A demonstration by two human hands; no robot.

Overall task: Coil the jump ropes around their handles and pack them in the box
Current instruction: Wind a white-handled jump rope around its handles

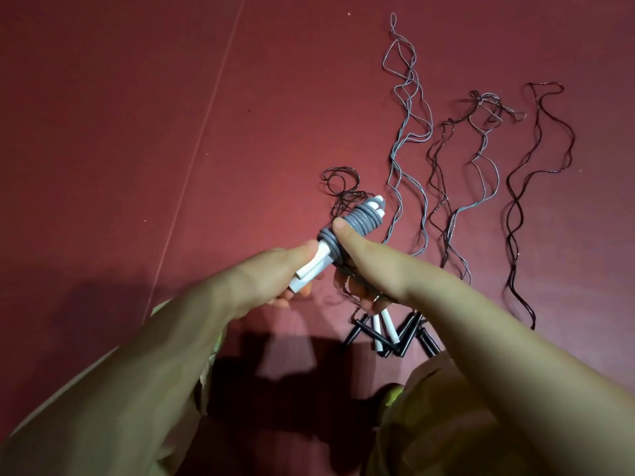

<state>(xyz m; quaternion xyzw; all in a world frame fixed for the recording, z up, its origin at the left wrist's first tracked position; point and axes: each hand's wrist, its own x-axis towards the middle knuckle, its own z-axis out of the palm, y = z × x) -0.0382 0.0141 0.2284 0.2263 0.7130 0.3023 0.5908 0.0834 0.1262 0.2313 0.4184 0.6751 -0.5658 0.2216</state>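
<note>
Bundle: two white handles held side by side with grey rope wound round them, up in the air above the red surface, between both hands.
Long axis: slanted, from the bare handle ends low and left, nearest the person, to the capped tips high and right, farther off.
Left hand: fingers curled round the bare lower ends of the handles; it carries the bundle.
Right hand: wrapped round the middle of the coil from the right, thumb tip pressed on the grey turns, fingers under it; whether it also pinches a loose rope end I cannot tell.
Nearer hand: both touch the bundle; the right one sits on the coil itself, so it is the one placed to finish or tuck the last turn.
Coil state: the turns cover the upper half, packed tight; the lower half of the handles is bare. The winding looks nearly done.
Loose ropes: several grey and dark ones lie stretched on the surface to the right and beyond the bundle; a small dark tangle lies just behind it.
Other handles: black and white ones lie below the right hand, near the person.
Box: not in view, so which way the bundle must travel cannot be judged.
</note>
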